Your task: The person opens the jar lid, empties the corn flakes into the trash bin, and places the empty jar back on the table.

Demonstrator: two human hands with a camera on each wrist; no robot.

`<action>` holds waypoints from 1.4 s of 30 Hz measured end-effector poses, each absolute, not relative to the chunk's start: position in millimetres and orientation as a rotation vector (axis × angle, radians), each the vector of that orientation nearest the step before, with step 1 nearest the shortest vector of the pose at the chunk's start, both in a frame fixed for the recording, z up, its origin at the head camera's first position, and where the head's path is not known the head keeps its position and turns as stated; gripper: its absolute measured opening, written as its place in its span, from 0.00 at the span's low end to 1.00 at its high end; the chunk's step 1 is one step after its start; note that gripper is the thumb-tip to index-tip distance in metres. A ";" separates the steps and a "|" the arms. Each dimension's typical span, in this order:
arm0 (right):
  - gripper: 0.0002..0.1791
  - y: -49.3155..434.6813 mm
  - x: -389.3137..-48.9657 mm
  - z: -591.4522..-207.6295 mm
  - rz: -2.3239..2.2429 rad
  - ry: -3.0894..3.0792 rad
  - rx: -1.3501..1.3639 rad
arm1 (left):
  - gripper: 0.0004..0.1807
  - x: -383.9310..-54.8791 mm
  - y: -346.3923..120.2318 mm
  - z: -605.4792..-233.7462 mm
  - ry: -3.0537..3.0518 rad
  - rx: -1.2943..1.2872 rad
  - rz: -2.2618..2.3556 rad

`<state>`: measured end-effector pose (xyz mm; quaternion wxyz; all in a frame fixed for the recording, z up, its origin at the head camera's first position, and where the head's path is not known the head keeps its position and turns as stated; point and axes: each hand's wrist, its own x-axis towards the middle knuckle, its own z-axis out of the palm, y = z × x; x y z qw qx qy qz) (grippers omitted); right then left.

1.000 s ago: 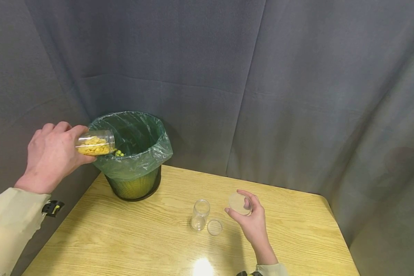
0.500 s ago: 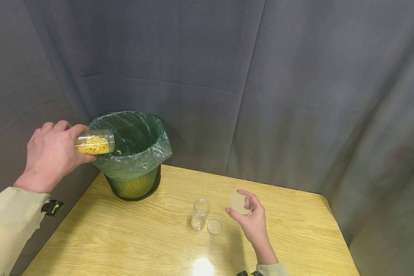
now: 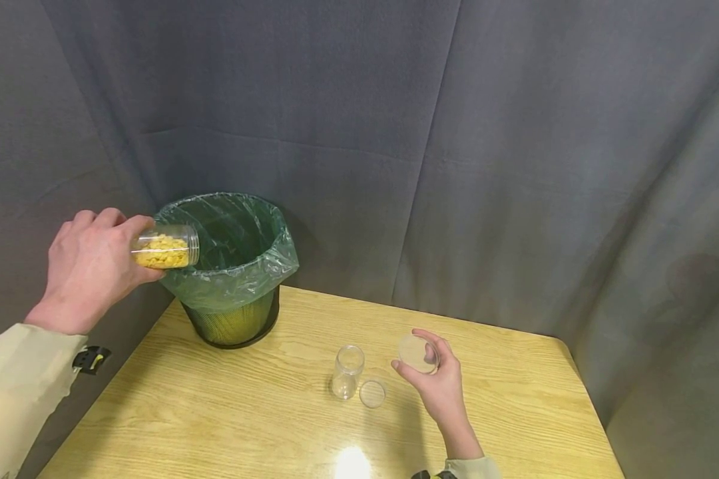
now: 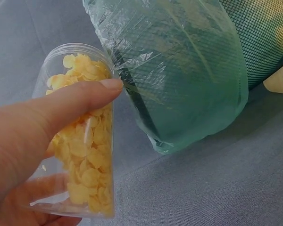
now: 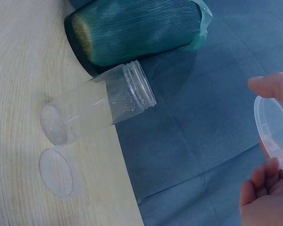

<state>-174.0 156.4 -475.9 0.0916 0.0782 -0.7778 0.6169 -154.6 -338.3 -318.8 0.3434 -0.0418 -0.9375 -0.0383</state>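
Observation:
My left hand [image 3: 92, 266] grips a clear plastic jar [image 3: 165, 247] tipped onto its side, its mouth at the near left rim of the bin [image 3: 234, 326]. Yellow cornflakes [image 4: 89, 165] fill the lower side of this jar, and my thumb lies across its wall. Over the table, my right hand [image 3: 440, 386] holds a round clear lid [image 3: 418, 353] by its edge, between thumb and fingers. Below and left of that hand, a second clear jar [image 3: 346, 376] stands upright without a lid, with a few crumbs inside near its neck. Another clear lid [image 3: 373, 394] lies flat beside it.
The mesh bin wears a green plastic liner [image 3: 263, 266] folded over its rim and stands at the table's back left corner. Grey curtains [image 3: 359, 146] hang behind and at both sides. The wooden table [image 3: 503, 392] spreads under the right hand.
A cluster of flakes was dropping from the tipped jar's mouth, then only a few; now none shows outside it. Both hands stay nearly still.

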 end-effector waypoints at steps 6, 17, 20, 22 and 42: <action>0.33 157.2 -174.5 -477.8 1.839 -2.315 0.237 | 0.40 -154.0 -338.5 -320.3 -2.423 -0.121 -0.104; 0.33 158.0 -174.2 -478.2 1.834 -2.321 0.242 | 0.39 -154.3 -337.9 -321.3 -2.398 -0.141 -0.089; 0.33 158.2 -174.2 -478.4 1.840 -2.316 0.245 | 0.39 -153.2 -338.0 -320.9 -2.418 -0.130 -0.102; 0.33 158.2 -174.0 -478.4 1.843 -2.313 0.244 | 0.40 -152.6 -338.1 -320.9 -2.433 -0.122 -0.109; 0.34 159.2 -173.4 -479.0 1.836 -2.310 0.231 | 0.40 -153.3 -338.6 -320.7 -2.461 -0.115 -0.102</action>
